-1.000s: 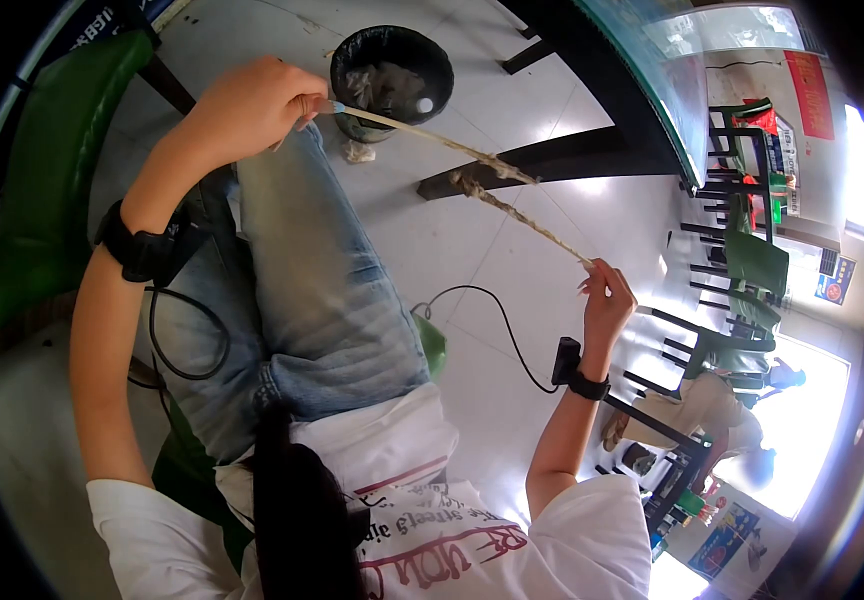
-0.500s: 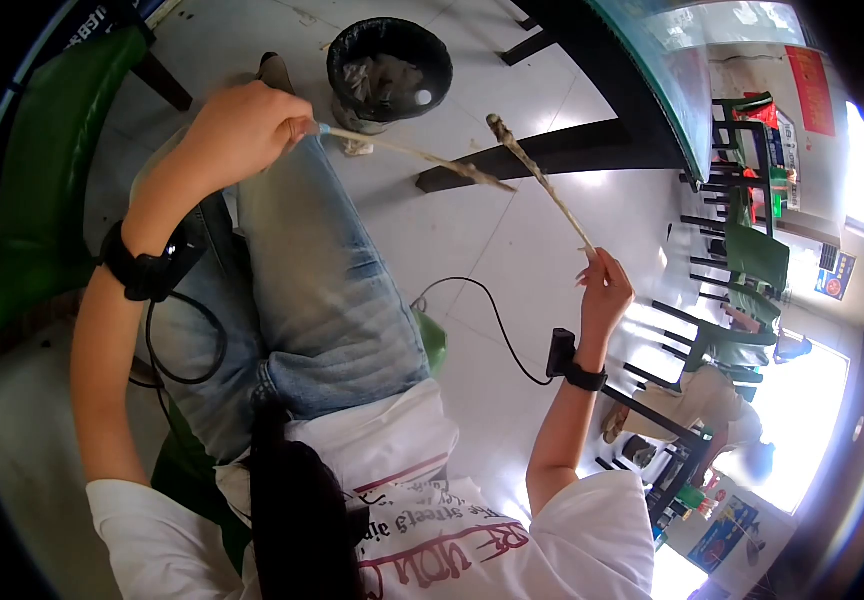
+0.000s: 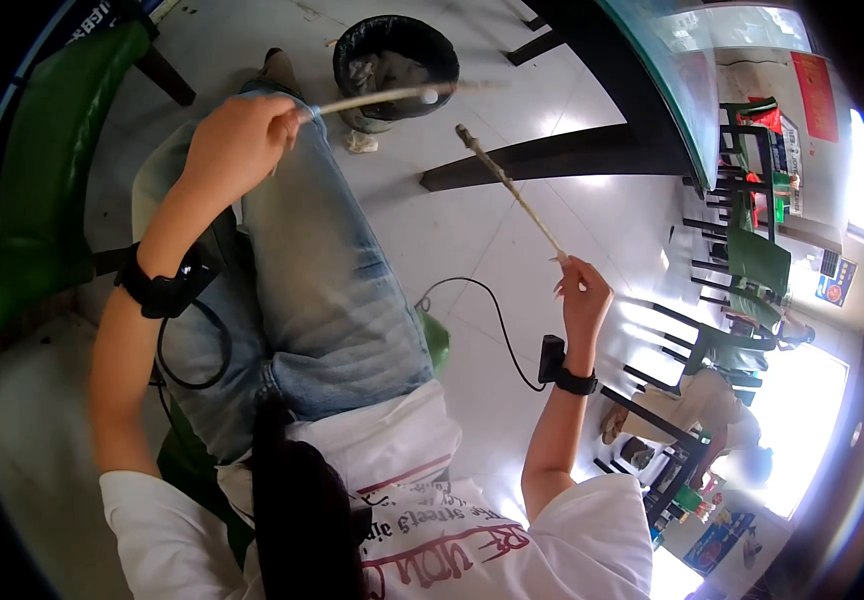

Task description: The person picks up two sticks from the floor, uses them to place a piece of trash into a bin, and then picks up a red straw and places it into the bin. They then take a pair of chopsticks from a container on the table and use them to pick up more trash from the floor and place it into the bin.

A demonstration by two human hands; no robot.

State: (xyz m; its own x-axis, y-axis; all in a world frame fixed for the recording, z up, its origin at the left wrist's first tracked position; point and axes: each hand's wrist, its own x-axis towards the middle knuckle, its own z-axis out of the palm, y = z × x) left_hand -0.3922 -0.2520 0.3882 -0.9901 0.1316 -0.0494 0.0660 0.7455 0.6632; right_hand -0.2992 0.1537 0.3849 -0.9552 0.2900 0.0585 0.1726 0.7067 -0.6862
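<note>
I sit on a green plastic chair (image 3: pixel 42 170) with my faded blue jeans (image 3: pixel 322 270) running up the middle of the frame, and each of my hands is closed on a stick. My left hand (image 3: pixel 242 140), in the upper left, is curled into a fist around the blue-tipped end of a thin pale stick (image 3: pixel 372 98). That stick is blurred, and it points right so that its far end lies over the round black plastic bin (image 3: pixel 347 45) at the top centre. As far as the blur lets me judge, it looks bare along its length. My right hand (image 3: pixel 582 298), right of centre, pinches the near end of a second thin stick wrapped in grey-brown fluff (image 3: pixel 507 180). It slants up and left towards the bin but stops short of it, well apart from the pale stick. Its far half still carries fuzzy matter and its near half looks clean, so I judge this one only partly stripped. Grey clumps (image 3: pixel 382 72) lie inside the bin, and a small pale wad (image 3: pixel 359 142) sits on the white tiled floor (image 3: pixel 452 240) just beside it. A black wristband (image 3: pixel 162 292) is on my left wrist and another black strap (image 3: pixel 572 380) on my right, with a thin black cable (image 3: pixel 497 320) looping across the floor between my knee and my right arm.
</note>
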